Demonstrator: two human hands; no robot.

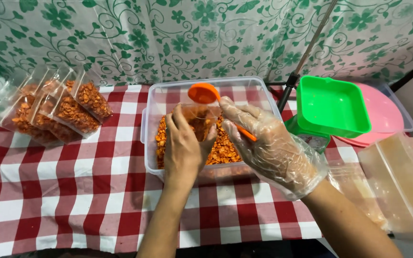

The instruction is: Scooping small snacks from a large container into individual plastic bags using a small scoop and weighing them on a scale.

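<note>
Red-white checked tablecloth (72, 191) on table; green floral curtain (168, 33) behind.

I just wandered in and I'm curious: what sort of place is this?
Probably a small home snack-packing table: a clear tub of orange snacks, filled plastic bags lined up, and a green kitchen scale on a checked tablecloth.

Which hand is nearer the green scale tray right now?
Right. The gloved right hand holds the orange scoop over the tub, just left of the green tray. The bare left hand holds a clear bag farther left.
</note>
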